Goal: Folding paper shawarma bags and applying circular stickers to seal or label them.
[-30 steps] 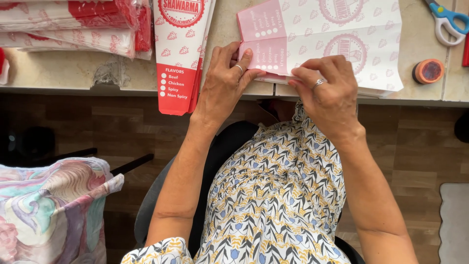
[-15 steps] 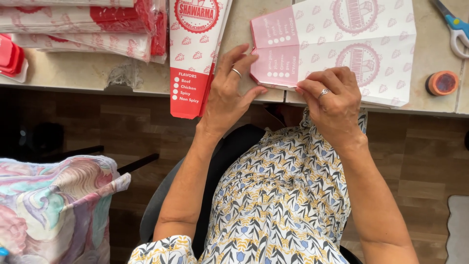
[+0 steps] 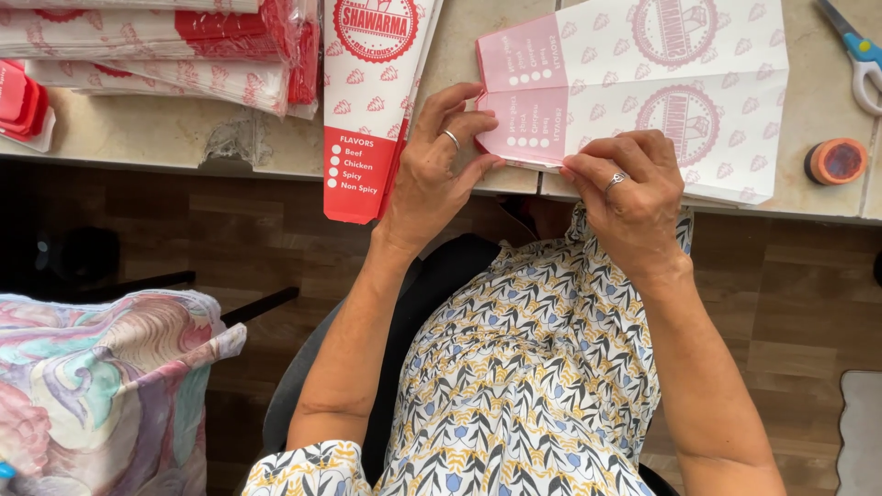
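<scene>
The paper sheet point(image 3: 634, 87) lies sideways on the worktop point(image 3: 184, 138); left hand point(image 3: 436, 170) and right hand point(image 3: 634, 193) pinch its near edge.

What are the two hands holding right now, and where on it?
Both the left hand and right hand pinch a flat white-and-pink printed paper sheet along its near edge, by the pink panel.

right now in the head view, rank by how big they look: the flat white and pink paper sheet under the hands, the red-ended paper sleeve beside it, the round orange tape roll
1. Flat white and pink paper sheet, largest.
2. Red-ended paper sleeve.
3. Round orange tape roll, smallest.
</scene>
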